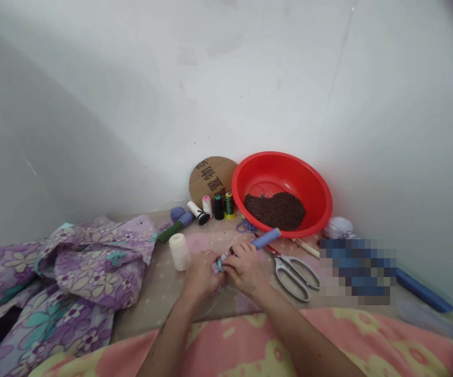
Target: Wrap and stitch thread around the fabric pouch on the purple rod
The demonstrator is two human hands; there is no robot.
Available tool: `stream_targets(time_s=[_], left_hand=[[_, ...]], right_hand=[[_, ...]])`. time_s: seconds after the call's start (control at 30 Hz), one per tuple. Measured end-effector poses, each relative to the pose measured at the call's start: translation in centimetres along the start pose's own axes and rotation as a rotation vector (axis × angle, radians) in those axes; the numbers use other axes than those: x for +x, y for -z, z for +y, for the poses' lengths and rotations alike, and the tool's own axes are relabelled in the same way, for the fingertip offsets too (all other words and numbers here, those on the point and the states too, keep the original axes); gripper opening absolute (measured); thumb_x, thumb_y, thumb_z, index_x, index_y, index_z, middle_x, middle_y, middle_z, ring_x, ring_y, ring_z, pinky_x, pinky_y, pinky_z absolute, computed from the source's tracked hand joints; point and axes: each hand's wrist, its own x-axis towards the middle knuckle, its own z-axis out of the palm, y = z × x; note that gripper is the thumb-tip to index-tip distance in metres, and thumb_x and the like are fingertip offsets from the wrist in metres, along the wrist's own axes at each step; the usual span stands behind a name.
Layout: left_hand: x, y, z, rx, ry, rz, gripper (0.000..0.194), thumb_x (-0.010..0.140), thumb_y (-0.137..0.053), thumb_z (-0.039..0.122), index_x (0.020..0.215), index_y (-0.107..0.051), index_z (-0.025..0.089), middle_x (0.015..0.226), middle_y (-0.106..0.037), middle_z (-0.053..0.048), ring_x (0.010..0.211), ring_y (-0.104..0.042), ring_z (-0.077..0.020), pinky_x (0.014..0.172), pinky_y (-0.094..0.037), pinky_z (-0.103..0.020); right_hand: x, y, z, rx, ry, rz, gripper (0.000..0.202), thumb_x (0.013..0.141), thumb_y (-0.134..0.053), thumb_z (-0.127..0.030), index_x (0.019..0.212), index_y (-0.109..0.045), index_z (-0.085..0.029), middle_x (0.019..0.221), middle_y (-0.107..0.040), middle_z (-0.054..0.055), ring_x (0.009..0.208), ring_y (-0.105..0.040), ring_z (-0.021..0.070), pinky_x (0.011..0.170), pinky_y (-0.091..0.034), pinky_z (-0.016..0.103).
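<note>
My left hand (203, 273) and my right hand (247, 268) are close together over the table, fingers closed. Between them they pinch a small strip of floral fabric (217, 266) in purple, white and teal; much of it is hidden by the fingers. A blue roll (266, 239) projects beyond my right hand's knuckles; whether that hand touches it I cannot tell. Close to my left hand stands a white spool of thread (178, 252). Scissors (294, 276) with grey handles lie to the right of my right hand.
A red basin (320, 193) holding dark brown grains (275, 210) sits at the back before a cardboard disc (214, 175). Several thread spools (218, 207) stand beside it. Purple floral cloth (93, 272) is heaped on the left. White yarn (338, 228) and a blue rod (425, 290) lie right.
</note>
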Motion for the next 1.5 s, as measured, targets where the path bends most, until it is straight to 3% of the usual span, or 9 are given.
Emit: stream_targets(time_s=[0.2, 0.3, 0.53, 0.7, 0.8, 0.93, 1.03, 1.13, 1.5], left_hand=[[0.1, 0.1, 0.5, 0.026, 0.036, -0.028, 0.029, 0.068, -0.053, 0.030, 0.094, -0.062, 0.020, 0.093, -0.062, -0.007, 0.089, -0.053, -0.0206, 0.073, -0.036, -0.027], [0.1, 0.4, 0.8, 0.046, 0.066, -0.051, 0.029, 0.067, -0.054, 0.030, 0.092, -0.063, 0.019, 0.093, -0.062, -0.007, 0.089, -0.054, -0.0215, 0.073, -0.036, -0.027], [0.2, 0.7, 0.7, 0.033, 0.090, -0.075, 0.034, 0.062, -0.057, 0.032, 0.094, -0.064, 0.022, 0.094, -0.063, -0.005, 0.086, -0.055, -0.0218, 0.066, -0.035, -0.027], [0.4, 0.5, 0.4, 0.028, 0.077, -0.059, 0.033, 0.062, -0.058, 0.033, 0.092, -0.064, 0.022, 0.093, -0.064, -0.005, 0.087, -0.055, -0.0220, 0.068, -0.036, -0.028], [0.5, 0.3, 0.2, 0.025, 0.055, -0.058, 0.034, 0.061, -0.059, 0.033, 0.092, -0.064, 0.021, 0.092, -0.064, -0.006, 0.085, -0.055, -0.0222, 0.067, -0.036, -0.028], [0.5, 0.3, 0.1, 0.008, 0.041, -0.054, 0.034, 0.060, -0.059, 0.032, 0.092, -0.065, 0.021, 0.091, -0.065, -0.006, 0.083, -0.056, -0.0220, 0.066, -0.036, -0.027], [0.7, 0.5, 0.0, -0.010, 0.053, -0.069, 0.034, 0.060, -0.059, 0.032, 0.092, -0.064, 0.022, 0.092, -0.064, -0.005, 0.084, -0.056, -0.0215, 0.067, -0.037, -0.027], [0.9, 0.7, 0.0, -0.006, 0.075, -0.112, 0.035, 0.059, -0.060, 0.032, 0.091, -0.064, 0.021, 0.092, -0.064, -0.005, 0.085, -0.056, -0.0220, 0.069, -0.037, -0.027], [1.2, 0.8, -0.1, -0.009, 0.066, -0.129, 0.032, 0.061, -0.058, 0.034, 0.090, -0.064, 0.021, 0.092, -0.065, -0.005, 0.086, -0.057, -0.0218, 0.069, -0.037, -0.026]], right_hand=[[0.5, -0.4, -0.1, 0.178, -0.097, 0.004, 0.007, 0.073, -0.054, -0.020, 0.068, -0.058, -0.019, 0.075, -0.051, 0.002, 0.079, -0.042, 0.0171, 0.071, -0.027, 0.032], [1.2, -0.7, -0.3, 0.518, -0.216, 0.136, 0.013, 0.076, -0.050, -0.025, 0.065, -0.052, -0.018, 0.074, -0.052, 0.002, 0.077, -0.046, 0.0164, 0.073, -0.032, 0.033], [3.1, 1.8, 0.8, 1.316, -0.570, 0.254, 0.021, 0.078, -0.045, -0.040, 0.076, -0.033, -0.023, 0.057, -0.050, -0.006, 0.039, -0.043, 0.0087, 0.041, -0.034, 0.021], [3.6, 6.0, 4.7, 1.050, -0.429, 0.866, 0.014, 0.078, -0.050, -0.033, 0.076, -0.043, -0.021, 0.057, -0.044, -0.007, 0.056, -0.050, 0.0085, 0.062, -0.041, 0.025], [3.0, 7.1, 7.1, 0.664, -0.439, 1.013, 0.015, 0.077, -0.052, -0.033, 0.080, -0.051, -0.019, 0.063, -0.050, -0.004, 0.060, -0.050, 0.0100, 0.066, -0.040, 0.027], [2.0, 6.0, 7.3, 0.420, -0.413, 0.620, 0.018, 0.076, -0.051, -0.034, 0.081, -0.060, -0.019, 0.074, -0.060, 0.001, 0.068, -0.054, 0.0133, 0.080, -0.036, 0.036], [1.6, 4.2, 5.6, 0.296, -0.239, 0.163, 0.012, 0.073, -0.056, -0.030, 0.073, -0.063, -0.021, 0.071, -0.064, -0.001, 0.071, -0.055, 0.0148, 0.093, -0.023, 0.042], [1.5, 2.9, 3.9, 0.239, -0.058, -0.073, 0.010, 0.069, -0.062, -0.027, 0.077, -0.064, -0.022, 0.069, -0.063, -0.001, 0.074, -0.053, 0.0152, 0.091, -0.024, 0.039], [1.8, 1.1, 2.7, 0.099, 0.091, -0.158, 0.008, 0.069, -0.064, -0.021, 0.064, -0.059, -0.019, 0.066, -0.060, 0.000, 0.075, -0.048, 0.0162, 0.083, -0.028, 0.036]])
